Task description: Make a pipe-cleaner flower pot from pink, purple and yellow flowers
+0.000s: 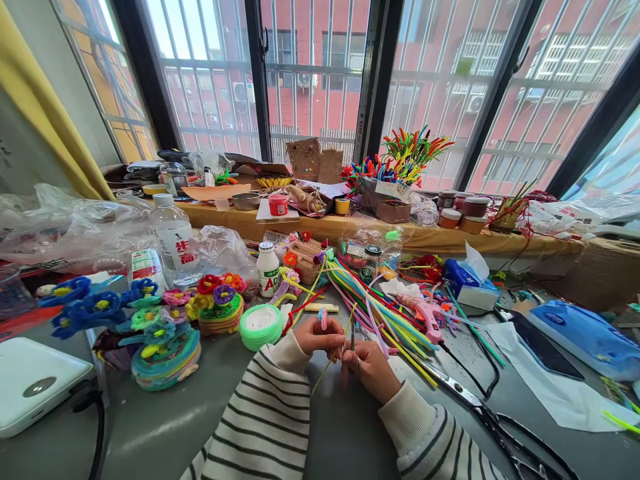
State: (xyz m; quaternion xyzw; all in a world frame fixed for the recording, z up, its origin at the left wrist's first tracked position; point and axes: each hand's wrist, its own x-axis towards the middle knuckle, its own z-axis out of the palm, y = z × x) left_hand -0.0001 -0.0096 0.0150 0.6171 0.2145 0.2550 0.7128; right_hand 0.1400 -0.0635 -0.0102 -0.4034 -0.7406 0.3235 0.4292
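My left hand [320, 337] pinches a small pink coil of pipe cleaner [323, 319] above the grey table [165, 420]. My right hand [369, 367] is closed around a thin upright stick or wire [353, 332], close beside the left hand. A yellow pipe cleaner [334, 355] runs slantwise between the two hands. Both sleeves are striped black and white. A loose heap of coloured pipe cleaners [385, 307] lies just behind the hands.
Finished pipe-cleaner flowers [160, 333] and a green coil [260, 325] sit at the left, with a water bottle [175, 243] and a white device [35, 380]. A pink glue gun [425, 313], scissors [480, 410], tissue pack [467, 283] and blue packet [590, 337] lie right.
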